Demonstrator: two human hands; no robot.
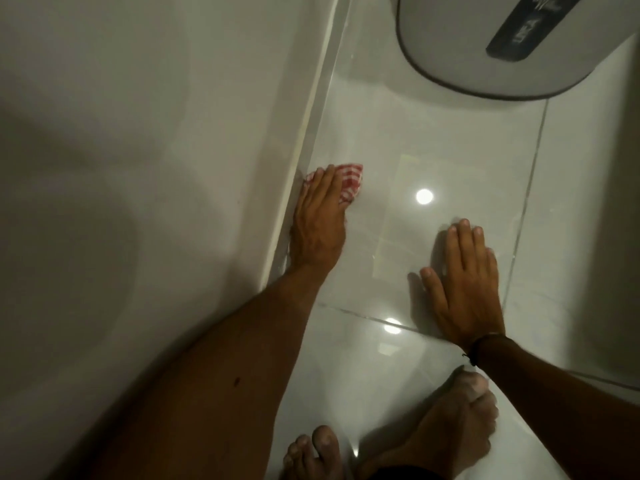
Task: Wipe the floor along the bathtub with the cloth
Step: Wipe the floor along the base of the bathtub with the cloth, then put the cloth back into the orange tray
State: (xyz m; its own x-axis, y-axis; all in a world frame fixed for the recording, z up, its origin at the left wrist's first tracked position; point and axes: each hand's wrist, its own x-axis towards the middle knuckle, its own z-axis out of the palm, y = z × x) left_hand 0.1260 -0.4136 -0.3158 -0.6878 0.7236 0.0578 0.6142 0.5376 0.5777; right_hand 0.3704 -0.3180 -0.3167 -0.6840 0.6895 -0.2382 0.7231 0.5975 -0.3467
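Observation:
A red-and-white checked cloth lies on the glossy light floor tiles, right against the foot of the white bathtub. My left hand presses flat on the cloth, fingers along the tub's edge strip, and covers most of it. My right hand rests flat on the floor to the right, fingers spread, holding nothing. A dark cord sits around the right wrist.
A grey round-lidded bin stands on the floor at the top right. My two bare feet are at the bottom of the view. Ceiling lights reflect off the tiles between my hands. A white wall or fixture runs along the right.

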